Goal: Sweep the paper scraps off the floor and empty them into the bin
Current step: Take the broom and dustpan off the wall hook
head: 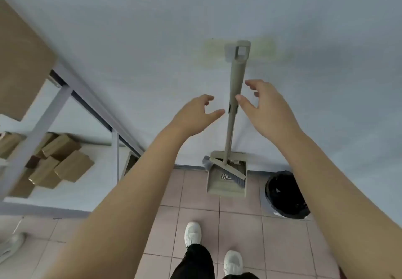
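Beige broom handle stands ungripped between left hand and right hand, fingers spread.

Beige dustpan, black bin, pink tiled floor.

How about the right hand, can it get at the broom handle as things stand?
Probably yes. The right hand is open right beside the broom handle, nothing between them, and the left hand sits clear on the other side.
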